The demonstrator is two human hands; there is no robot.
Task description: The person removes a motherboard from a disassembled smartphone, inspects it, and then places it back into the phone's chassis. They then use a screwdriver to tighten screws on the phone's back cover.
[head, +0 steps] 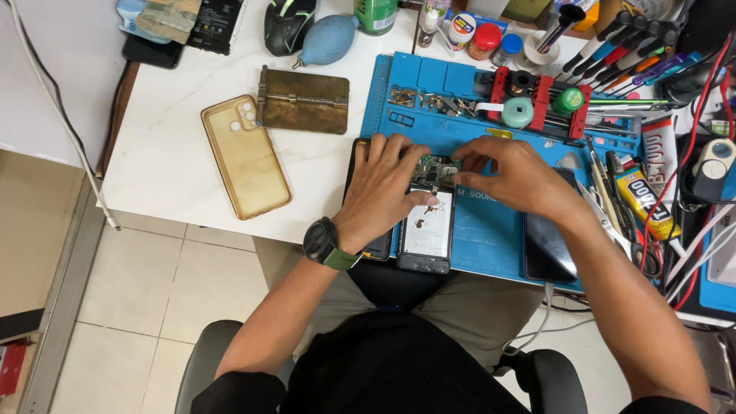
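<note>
**Both hands on an opened phone at the blue mat**

We take the blue work mat [491, 230] as our landmark. Nearest us, at the mat's near-left corner, lies the opened phone [426, 234], back cover off, white battery showing, green circuit board [435, 167] at its far end.

Our left hand [383, 188] lies flat on the left side of the phone, fingers spread and pressed down, gripping nothing; a dark watch with a green strap [325, 242] sits on the wrist. Our right hand [510, 172] comes in from the mat's middle, fingertips pinched together at the circuit board. Whether they hold a small part or a tool we cannot tell.

Toward the mat's near-right corner rests a second dark phone [546, 249], face down. Just off the mat's right edge lie tweezers and a yellow glue tube [642, 201].

Left of the mat, on the white table [165, 153], lies a yellowed clear phone case [245, 157], and beyond it a brown metal clamp plate [305, 100].

At the mat's far edge stands a red holder [537, 96] with rolls, screw trays to its left. Beyond the mat: a blue air blower [326, 38], small jars, a row of screwdrivers [625, 46].
</note>
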